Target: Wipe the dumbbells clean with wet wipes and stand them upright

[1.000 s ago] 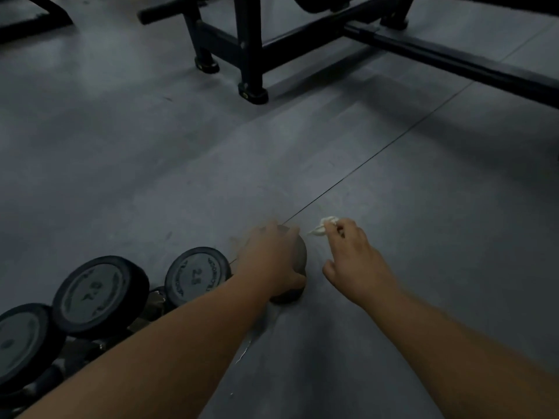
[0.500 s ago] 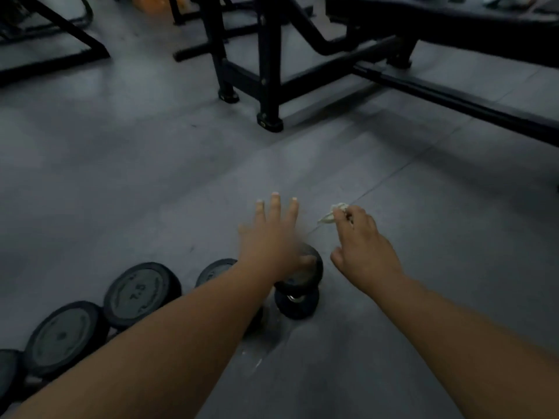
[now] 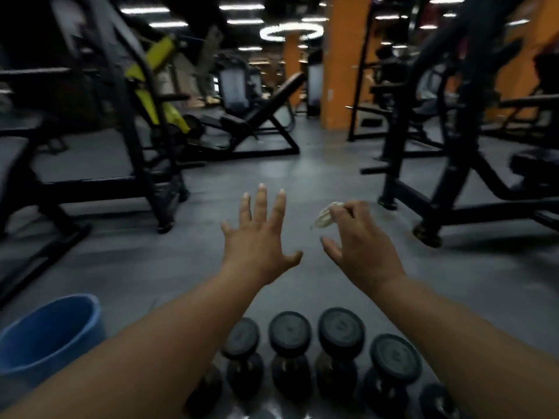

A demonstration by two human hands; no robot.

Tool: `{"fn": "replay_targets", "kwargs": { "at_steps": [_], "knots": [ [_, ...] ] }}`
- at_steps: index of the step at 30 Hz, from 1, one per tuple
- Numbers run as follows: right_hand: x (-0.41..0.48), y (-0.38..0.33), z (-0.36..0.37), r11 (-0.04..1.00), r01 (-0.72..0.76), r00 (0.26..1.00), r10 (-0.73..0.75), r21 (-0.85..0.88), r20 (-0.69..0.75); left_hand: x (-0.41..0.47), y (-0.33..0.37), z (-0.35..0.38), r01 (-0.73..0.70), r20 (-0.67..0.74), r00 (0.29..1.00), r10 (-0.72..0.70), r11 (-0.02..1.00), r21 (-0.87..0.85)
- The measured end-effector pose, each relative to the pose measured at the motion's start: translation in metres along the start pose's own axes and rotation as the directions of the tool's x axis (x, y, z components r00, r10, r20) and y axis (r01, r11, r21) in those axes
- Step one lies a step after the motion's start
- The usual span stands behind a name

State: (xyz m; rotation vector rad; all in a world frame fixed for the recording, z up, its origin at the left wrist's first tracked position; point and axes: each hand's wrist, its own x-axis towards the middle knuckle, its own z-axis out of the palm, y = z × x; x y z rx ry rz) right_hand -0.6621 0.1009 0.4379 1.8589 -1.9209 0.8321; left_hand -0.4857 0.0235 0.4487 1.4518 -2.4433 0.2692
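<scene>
Several black dumbbells (image 3: 340,343) stand upright in a row on the grey floor at the bottom centre, between my forearms. My left hand (image 3: 260,237) is raised above the floor with its fingers spread and holds nothing. My right hand (image 3: 360,246) is beside it, its fingertips pinching a crumpled white wet wipe (image 3: 326,214). Both hands are well above and beyond the dumbbells and touch none of them.
A blue bucket (image 3: 45,337) stands at the lower left. Black gym machine frames (image 3: 447,189) rise at the right and a bench frame (image 3: 90,176) at the left. An orange pillar (image 3: 344,62) stands further back, with grey floor (image 3: 272,164) in between.
My left hand has let go of the upright dumbbell and lifted with fingers spread. The view has swung up from the floor to the gym room. My right hand still pinches the wipe.
</scene>
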Motion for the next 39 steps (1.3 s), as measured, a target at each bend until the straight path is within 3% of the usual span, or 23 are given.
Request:
{"fn": "replay_targets", "kwargs": {
  "at_steps": [5,11,22,30,33,35,39],
  "knots": [
    [0.042,-0.143,0.037,0.981,0.164,0.986,-0.165,0.101,0.0,-0.064,-0.148,-0.024,0.185,-0.048,0.982,-0.181,0.98,0.078],
    [0.051,-0.278,0.126,0.928,0.302,0.942,-0.326,0.217,0.085,-0.128,-0.285,-0.002,0.398,-0.003,0.916,-0.4,0.911,0.106],
    [0.064,-0.421,0.288,0.824,0.36,0.854,-0.48,0.437,0.202,-0.18,-0.422,0.087,0.611,0.137,0.764,-0.63,0.776,0.158],
    [0.069,-0.509,0.407,0.743,0.407,0.783,-0.583,0.531,0.216,-0.205,-0.492,0.152,0.688,0.204,0.658,-0.725,0.689,0.227],
    [0.064,-0.524,0.444,0.758,0.375,0.771,-0.575,0.533,0.275,-0.21,-0.507,0.17,0.706,0.216,0.631,-0.745,0.667,0.237],
    [0.057,-0.527,0.467,0.782,0.362,0.712,-0.583,0.508,0.39,-0.211,-0.512,0.179,0.712,0.231,0.622,-0.749,0.663,0.232],
    [0.048,-0.519,0.494,0.792,0.468,0.434,-0.592,0.392,0.679,-0.209,-0.516,0.197,0.709,0.27,0.596,-0.756,0.653,0.265]
  ]
}}
